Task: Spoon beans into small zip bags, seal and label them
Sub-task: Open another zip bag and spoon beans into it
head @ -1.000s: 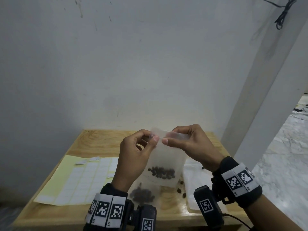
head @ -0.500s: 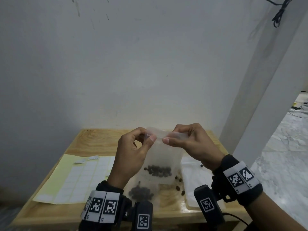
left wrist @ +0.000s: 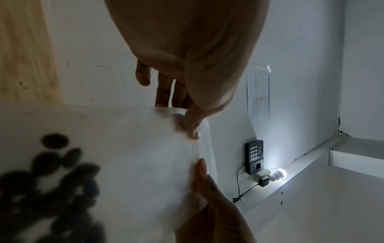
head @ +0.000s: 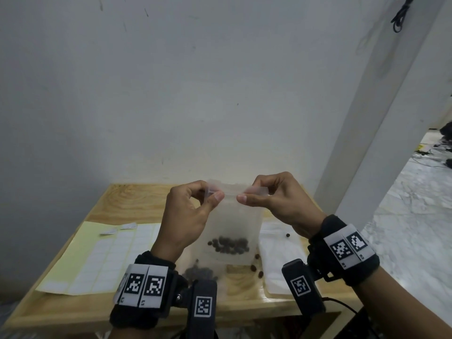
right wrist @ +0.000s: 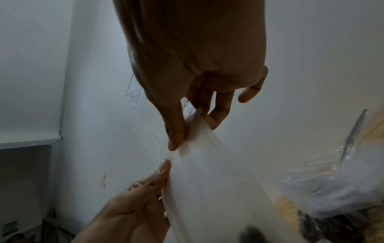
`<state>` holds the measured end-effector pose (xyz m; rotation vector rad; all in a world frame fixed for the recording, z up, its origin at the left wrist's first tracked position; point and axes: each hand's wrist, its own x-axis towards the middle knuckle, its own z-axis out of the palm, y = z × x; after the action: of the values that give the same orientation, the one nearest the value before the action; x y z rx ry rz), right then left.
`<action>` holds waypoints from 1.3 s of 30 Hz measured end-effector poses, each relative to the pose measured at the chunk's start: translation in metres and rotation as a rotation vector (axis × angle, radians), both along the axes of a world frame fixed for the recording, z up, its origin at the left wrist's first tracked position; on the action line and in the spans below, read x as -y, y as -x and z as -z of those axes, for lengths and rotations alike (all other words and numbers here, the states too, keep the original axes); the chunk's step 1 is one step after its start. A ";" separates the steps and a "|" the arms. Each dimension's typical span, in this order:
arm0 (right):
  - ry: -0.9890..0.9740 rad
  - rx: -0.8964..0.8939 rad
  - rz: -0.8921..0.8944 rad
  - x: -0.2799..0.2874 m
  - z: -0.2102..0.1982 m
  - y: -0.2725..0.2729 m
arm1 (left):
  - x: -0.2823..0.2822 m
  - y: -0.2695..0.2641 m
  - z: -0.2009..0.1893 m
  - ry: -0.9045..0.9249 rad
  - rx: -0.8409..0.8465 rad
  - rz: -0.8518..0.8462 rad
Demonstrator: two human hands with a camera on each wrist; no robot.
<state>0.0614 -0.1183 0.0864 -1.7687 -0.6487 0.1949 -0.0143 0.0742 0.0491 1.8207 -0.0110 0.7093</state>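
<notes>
I held the zip bag (head: 232,223) up over the bench (head: 127,199) middle; my left hand (head: 188,216) & right hand (head: 278,204) both pinched its top strip, thumbs nearly touching. Beans (head: 228,245) lay at the bag bottom. Label sheet (head: 97,255) was at the left edge.

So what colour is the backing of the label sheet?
Pale yellow backing on the label sheet, with white labels; clearest in the head view.

Wooden table (head: 127,199), label sheet (head: 97,255), loose beans (head: 254,267), empty bags (head: 281,260)
</notes>
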 end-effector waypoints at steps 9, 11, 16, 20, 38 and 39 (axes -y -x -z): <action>-0.029 0.008 0.009 0.009 0.003 0.000 | -0.001 -0.001 -0.003 0.030 -0.001 0.014; -0.026 0.021 0.025 0.010 0.004 0.000 | 0.001 0.001 -0.003 0.048 -0.008 0.027; -0.080 -0.061 0.030 0.014 0.004 0.006 | 0.002 0.003 -0.005 0.076 -0.031 0.045; -0.109 -0.072 0.053 0.018 0.005 0.005 | 0.002 0.006 -0.006 0.139 -0.051 0.111; -0.124 -0.060 -0.099 0.013 0.007 0.017 | -0.005 0.016 -0.010 0.312 -0.073 0.222; -0.116 -0.053 -0.105 0.010 0.008 0.020 | -0.003 0.017 -0.008 0.302 -0.074 0.218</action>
<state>0.0414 -0.1283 0.0784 -1.6146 -0.7012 0.2701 -0.0311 0.0772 0.0574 1.5275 -0.0499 0.4618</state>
